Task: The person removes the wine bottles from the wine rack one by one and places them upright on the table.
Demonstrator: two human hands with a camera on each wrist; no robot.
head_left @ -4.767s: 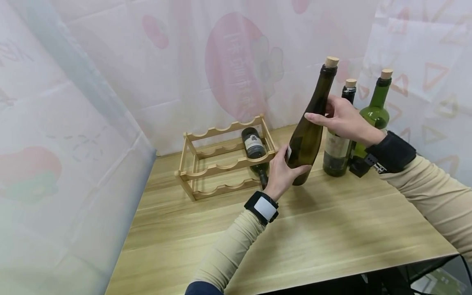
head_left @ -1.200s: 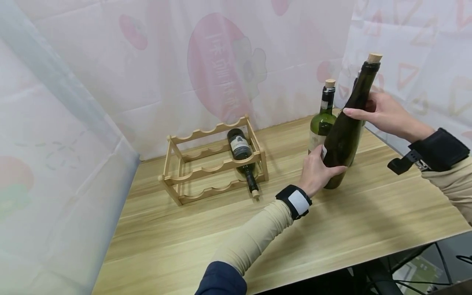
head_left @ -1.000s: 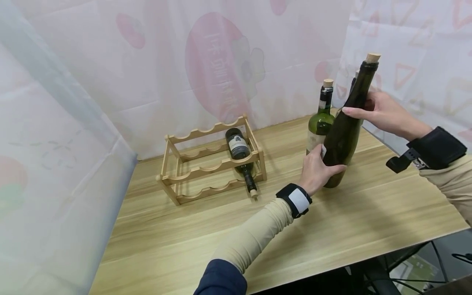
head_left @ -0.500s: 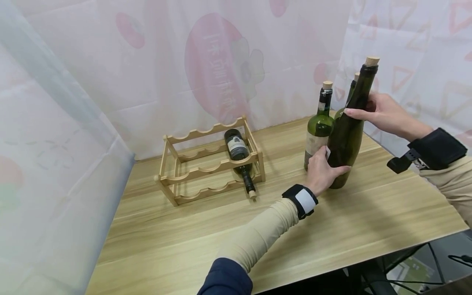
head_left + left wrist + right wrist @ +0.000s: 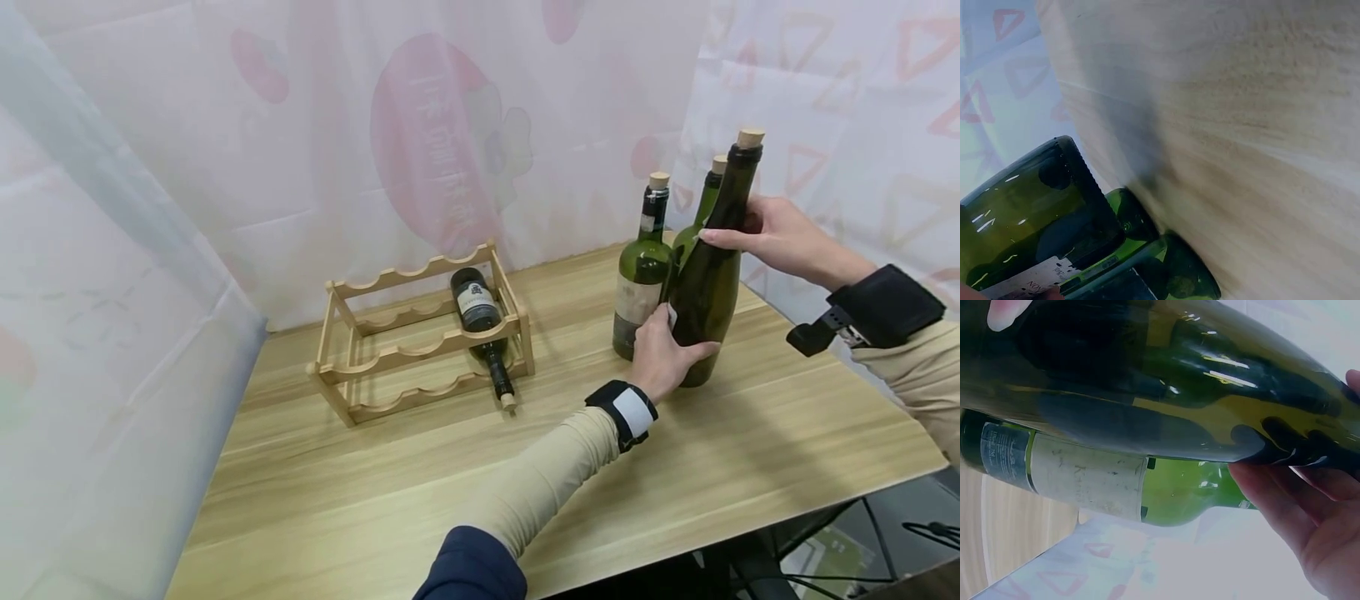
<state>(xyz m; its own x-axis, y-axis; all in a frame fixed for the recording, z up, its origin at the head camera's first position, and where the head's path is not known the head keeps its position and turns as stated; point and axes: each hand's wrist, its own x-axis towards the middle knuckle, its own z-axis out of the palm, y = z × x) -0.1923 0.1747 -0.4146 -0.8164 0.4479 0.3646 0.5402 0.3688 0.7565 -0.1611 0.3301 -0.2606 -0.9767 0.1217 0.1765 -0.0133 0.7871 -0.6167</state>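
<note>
Both hands hold a dark green wine bottle (image 5: pixel 705 292) with a cork, leaning slightly to the right, its base close over the table. The left hand (image 5: pixel 663 354) grips its lower body, thumb on the near side and fingers by the white label. Higher up, the right hand (image 5: pixel 780 242) holds it at the shoulder below the neck, as the right wrist view shows with its fingers (image 5: pixel 1272 506). Just behind stand two corked bottles: a labelled green bottle (image 5: pixel 641 275) at left and another green bottle (image 5: pixel 686 237), largely hidden.
A wooden wine rack (image 5: pixel 420 354) stands left of the bottles on the wooden table (image 5: pixel 360 500). One labelled bottle (image 5: pixel 476 304) lies in its right end, corked neck toward the front. Printed curtains (image 5: pixel 315 167) enclose the back and sides. Cables (image 5: pixel 840 579) hang below the table's front edge.
Since the oldest frame, both hands have carried the bottle away from the rack, to the right. Over the last second it has become more upright and shifted slightly right, uncovering more of the bottles behind.
</note>
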